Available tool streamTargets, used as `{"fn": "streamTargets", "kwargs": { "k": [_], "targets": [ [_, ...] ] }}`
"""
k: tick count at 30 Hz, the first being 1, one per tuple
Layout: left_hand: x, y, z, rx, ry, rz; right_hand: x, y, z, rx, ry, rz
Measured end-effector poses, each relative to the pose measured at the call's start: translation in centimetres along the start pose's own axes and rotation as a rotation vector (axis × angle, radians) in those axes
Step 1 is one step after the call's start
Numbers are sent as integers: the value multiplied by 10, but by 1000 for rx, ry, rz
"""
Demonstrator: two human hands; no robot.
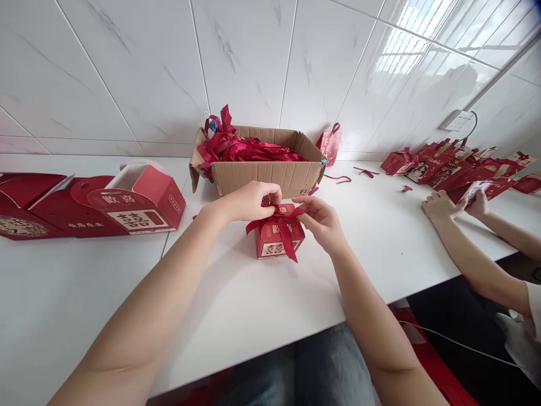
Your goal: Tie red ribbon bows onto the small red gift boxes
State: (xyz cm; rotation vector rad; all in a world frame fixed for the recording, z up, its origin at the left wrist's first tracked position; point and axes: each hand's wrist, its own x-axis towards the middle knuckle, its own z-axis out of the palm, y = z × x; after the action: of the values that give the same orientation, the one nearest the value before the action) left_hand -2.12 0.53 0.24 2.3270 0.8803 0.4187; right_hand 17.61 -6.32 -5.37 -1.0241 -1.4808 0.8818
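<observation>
In front of me a small red gift box [262,239] with printed characters stands upright on the white table. A red ribbon [289,242] is tied in a bow at its top, one tail hanging down the front. My left hand [253,202] is at the bow's left side, thumb and fingers pinched on the ribbon. On the other side my right hand [323,223] pinches the ribbon's right loop between thumb and fingertips. The fingers partly cover the box's top and the knot.
Behind the gift box is a cardboard box [262,177] full of red ribbons [253,149]. Larger red boxes [139,203] stand in a row at left. At right, a co-worker's hands [443,204] hold a phone near several red gift boxes [439,169]. Ribbon scraps [366,172] lie on the white table [380,237].
</observation>
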Motion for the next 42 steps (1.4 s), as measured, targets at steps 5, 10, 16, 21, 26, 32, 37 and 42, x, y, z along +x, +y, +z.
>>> {"fn": "streamTargets", "kwargs": {
  "k": [5, 10, 16, 21, 26, 32, 37, 42],
  "targets": [
    [-1, 0, -4, 7, -1, 13, -1, 2, -1, -41, -43, -14],
    [-1, -3, -4, 25, -6, 0, -1, 3, -4, -69, -62, -23],
    [-1, -3, -4, 34, -10, -5, -2, 1, -4, -155, -74, -78],
    [-1, -1, -5, 70, -12, -25, -2, 2, -5, -323, 1, -143],
    [0, -3, -5, 81, -14, -21, -1, 2, -7, -290, -2, -75],
    [0, -3, -5, 66, -11, -17, -1, 5, -9, -268, -39, -71],
    [0, -2, -5, 44, -11, -18, -2, 6, -10, -252, -53, -60],
    [1, -4, -4, 38, -2, -9, -1, 8, -11, -237, -58, -61]
  ]
}}
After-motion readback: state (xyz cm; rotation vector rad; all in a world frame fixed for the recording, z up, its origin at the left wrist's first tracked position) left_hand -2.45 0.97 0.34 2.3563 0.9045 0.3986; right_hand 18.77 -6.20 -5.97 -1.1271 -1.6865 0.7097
